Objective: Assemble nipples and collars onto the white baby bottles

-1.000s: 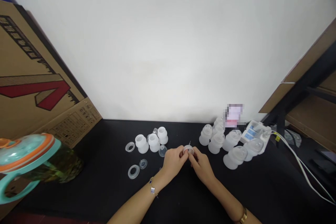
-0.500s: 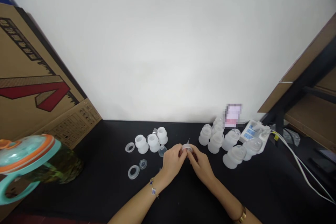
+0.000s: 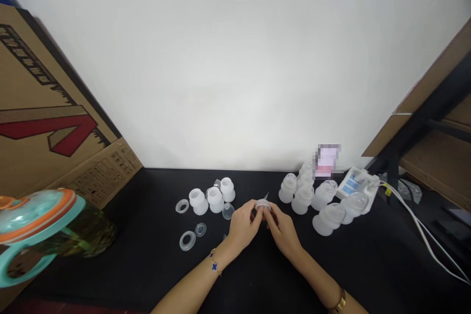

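My left hand (image 3: 243, 222) and my right hand (image 3: 282, 229) meet over the black table, both closed on a translucent bottle collar ring (image 3: 262, 203). A thin clear tip, which looks like a teat, pokes up from the ring. Left of my hands stand several white open-necked bottles (image 3: 215, 199), with a clear dome cap (image 3: 228, 211) in front of them. Loose collar rings (image 3: 187, 241) and a clear teat (image 3: 200, 229) lie further left. On the right stand several bottles with clear domed caps (image 3: 303, 199). My fingers partly hide the ring's underside.
A teal-lidded jug (image 3: 55, 223) stands at the left before a large cardboard box (image 3: 47, 103). At the right are a white power strip (image 3: 356, 184) with cables (image 3: 415, 221), a blurred-out pink object (image 3: 327, 161) and a dark shelf frame. A white wall closes the back.
The collar ring has tipped slightly in my fingers, and its clear tip now leans more to the right. My thumbs have shifted a little on its near edge.
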### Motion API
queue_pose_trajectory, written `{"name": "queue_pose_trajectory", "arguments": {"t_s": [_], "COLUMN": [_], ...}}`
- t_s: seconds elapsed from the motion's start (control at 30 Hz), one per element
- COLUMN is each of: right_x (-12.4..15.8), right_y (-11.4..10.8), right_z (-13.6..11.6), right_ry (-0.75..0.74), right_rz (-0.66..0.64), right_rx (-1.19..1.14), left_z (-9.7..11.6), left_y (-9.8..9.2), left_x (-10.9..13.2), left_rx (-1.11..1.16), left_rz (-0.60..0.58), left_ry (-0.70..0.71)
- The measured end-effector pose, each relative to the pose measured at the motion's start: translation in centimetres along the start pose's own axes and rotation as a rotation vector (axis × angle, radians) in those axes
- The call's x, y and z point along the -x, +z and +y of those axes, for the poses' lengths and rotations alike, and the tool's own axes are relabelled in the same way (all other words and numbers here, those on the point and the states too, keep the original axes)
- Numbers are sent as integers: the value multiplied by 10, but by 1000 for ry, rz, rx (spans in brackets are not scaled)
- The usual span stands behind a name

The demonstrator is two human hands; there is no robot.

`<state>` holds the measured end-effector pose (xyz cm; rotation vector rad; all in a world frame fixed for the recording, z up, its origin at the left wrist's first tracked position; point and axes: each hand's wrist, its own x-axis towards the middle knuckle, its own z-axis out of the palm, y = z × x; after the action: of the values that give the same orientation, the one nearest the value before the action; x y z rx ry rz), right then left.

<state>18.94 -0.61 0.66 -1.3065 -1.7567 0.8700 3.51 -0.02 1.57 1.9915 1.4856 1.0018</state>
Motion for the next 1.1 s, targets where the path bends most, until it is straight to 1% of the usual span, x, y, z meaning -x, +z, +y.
{"name": "queue_pose_trajectory", "arguments": {"t_s": [0.13,0.47,0.73,1.1], "right_x": [-1,-1,-2,-1], "right_y": [1,0,3,3], "right_z": [2,3,6,8], "right_ry": [4,4,-8,-16], "right_rz": [-1,0,18,24], "right_rx": [45,190,272,346], "left_z": [-1,-3,-4,-9], "left_y": [-1,1,2,5], "left_x": [-1,-2,-2,-1], "left_rx": [17,-97,-153,-143], "left_rz": [-30,-24,-50,-41], "left_ry": [-18,-32,-64,-39]}}
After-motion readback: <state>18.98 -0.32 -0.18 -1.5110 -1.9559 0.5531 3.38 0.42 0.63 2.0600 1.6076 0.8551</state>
